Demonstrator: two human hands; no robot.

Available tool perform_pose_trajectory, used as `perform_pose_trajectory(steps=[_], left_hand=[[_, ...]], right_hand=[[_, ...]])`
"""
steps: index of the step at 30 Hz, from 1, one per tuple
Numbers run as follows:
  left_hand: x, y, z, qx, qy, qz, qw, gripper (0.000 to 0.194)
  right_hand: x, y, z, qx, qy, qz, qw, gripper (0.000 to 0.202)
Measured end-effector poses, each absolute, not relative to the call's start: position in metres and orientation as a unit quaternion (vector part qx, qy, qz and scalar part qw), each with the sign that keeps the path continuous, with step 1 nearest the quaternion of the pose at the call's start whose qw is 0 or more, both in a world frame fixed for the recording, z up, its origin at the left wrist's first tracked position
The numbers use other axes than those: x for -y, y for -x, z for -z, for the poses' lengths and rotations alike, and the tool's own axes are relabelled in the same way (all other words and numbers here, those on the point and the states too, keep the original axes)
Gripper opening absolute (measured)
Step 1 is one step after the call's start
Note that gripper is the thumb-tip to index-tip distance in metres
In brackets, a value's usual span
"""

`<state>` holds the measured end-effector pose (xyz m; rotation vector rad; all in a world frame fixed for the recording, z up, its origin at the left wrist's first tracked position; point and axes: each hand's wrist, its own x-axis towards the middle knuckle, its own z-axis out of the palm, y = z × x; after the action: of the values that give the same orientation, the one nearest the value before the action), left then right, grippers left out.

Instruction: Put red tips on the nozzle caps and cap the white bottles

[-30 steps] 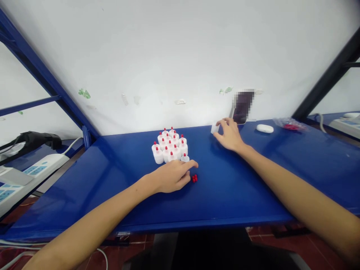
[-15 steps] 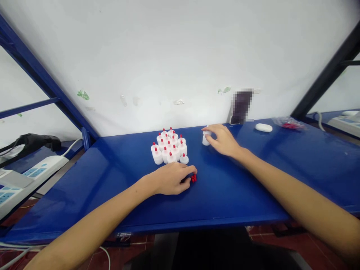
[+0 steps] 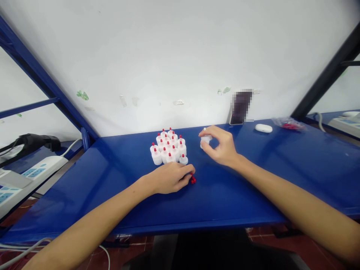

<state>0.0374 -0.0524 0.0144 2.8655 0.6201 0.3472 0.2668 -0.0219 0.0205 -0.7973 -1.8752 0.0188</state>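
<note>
My right hand is closed around a small white bottle, its white nozzle sticking up bare above the fingers. My left hand is bent over a little pile of red caps, thumb and forefinger pinched on one red cap. Just behind that hand stands a tight cluster of white bottles, most of them topped with red caps. A lower white piece with a red tip sits at the cluster's front right corner. The left fingers partly hide the pinched cap.
The blue table runs back to a white wall. A pixelated phone leans there, with a white earphone case and a plastic bag of red pieces to its right. At the left lies a power strip.
My right hand has brought the bottle slightly nearer to me. The left thumb and forefinger have closed, taking a red cap from the pile.
</note>
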Motion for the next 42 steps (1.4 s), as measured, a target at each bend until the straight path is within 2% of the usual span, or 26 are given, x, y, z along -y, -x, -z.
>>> perform_pose_trajectory(steps=[3,7,10,13,16,22,25,28,31,36,42], left_hand=[[0.052,-0.037,-0.013,-0.204,-0.944,-0.253,0.050,0.013],[0.049,-0.035,-0.018,-0.206,-0.873,-0.439,-0.056,0.011],[0.045,-0.032,-0.025,-0.215,-0.837,-0.487,-0.125,0.013],[0.041,-0.029,-0.029,-0.219,-0.824,-0.492,-0.175,0.013],[0.039,-0.027,-0.029,-0.206,-0.828,-0.487,-0.186,0.014],[0.039,-0.027,-0.026,-0.198,-0.835,-0.483,-0.174,0.017],[0.039,-0.026,-0.025,-0.191,-0.842,-0.475,-0.172,0.019],[0.038,-0.025,-0.024,-0.175,-0.851,-0.464,-0.170,0.021],[0.038,-0.026,-0.022,-0.160,-0.864,-0.454,-0.150,0.022],[0.039,-0.027,-0.024,-0.139,-0.860,-0.471,-0.139,0.026],[0.036,-0.026,-0.021,-0.121,-0.860,-0.470,-0.156,0.027]], right_hand=[[0.023,-0.261,-0.020,0.804,0.315,-0.028,0.504,0.021],[0.026,-0.250,-0.017,0.831,0.291,-0.060,0.470,0.050],[0.031,-0.242,-0.015,0.839,0.257,-0.061,0.475,0.040],[0.035,-0.238,-0.015,0.844,0.259,-0.087,0.461,0.032],[0.037,-0.238,-0.012,0.858,0.256,-0.108,0.432,0.035],[0.035,-0.241,-0.010,0.858,0.259,-0.088,0.434,0.045],[0.036,-0.241,-0.014,0.861,0.267,-0.119,0.416,0.029],[0.040,-0.241,-0.017,0.875,0.274,-0.181,0.356,0.019],[0.043,-0.239,-0.019,0.883,0.283,-0.190,0.323,0.016],[0.045,-0.238,-0.024,0.890,0.269,-0.171,0.327,0.012],[0.047,-0.239,-0.025,0.862,0.280,-0.287,0.310,0.012]])
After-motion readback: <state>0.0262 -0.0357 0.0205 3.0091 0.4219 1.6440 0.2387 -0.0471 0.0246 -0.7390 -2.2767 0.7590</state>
